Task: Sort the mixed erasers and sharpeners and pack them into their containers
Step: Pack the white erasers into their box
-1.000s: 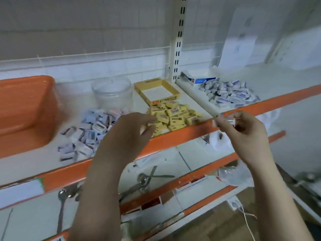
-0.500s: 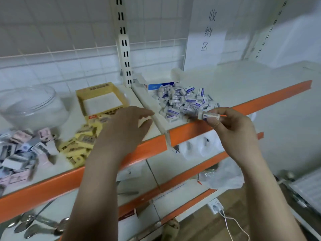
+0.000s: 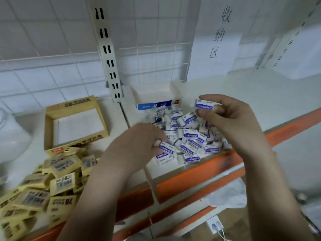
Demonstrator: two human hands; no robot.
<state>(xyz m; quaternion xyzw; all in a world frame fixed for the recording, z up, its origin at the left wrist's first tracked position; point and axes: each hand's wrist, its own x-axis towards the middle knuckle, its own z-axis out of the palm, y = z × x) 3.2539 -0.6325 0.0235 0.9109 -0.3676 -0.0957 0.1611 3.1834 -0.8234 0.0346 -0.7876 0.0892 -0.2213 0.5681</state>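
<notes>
**Right hand lifts one eraser above the blue-and-white heap**

Right hand up over the shelf, thumb and fingertips pinching a single eraser, grip narrow and closed round its ends. It is a small white block in a blue-violet sleeve, the word ERASER in white plain to read. It hangs clear above the pile of blue erasers, which spreads across the shelf near the orange front edge, wrappers lying every which way, some showing barcodes.

Left hand low at the pile's near-left edge, fingers curled down onto an eraser there. The back of the hand covers the fingertips, so whether that grip has closed on the piece or only rests on it, I cannot tell.

Behind the pile sits an open white box with a blue stripe, its front partly buried by erasers. To the left, an open yellow box showing a white inner floor, and before it a heap of yellow packs, blurred, print unreadable, running off the lower-left corner. A clear container is cut off at the left edge. A paper sign with handwritten characters hangs on the wire back panel.
</notes>
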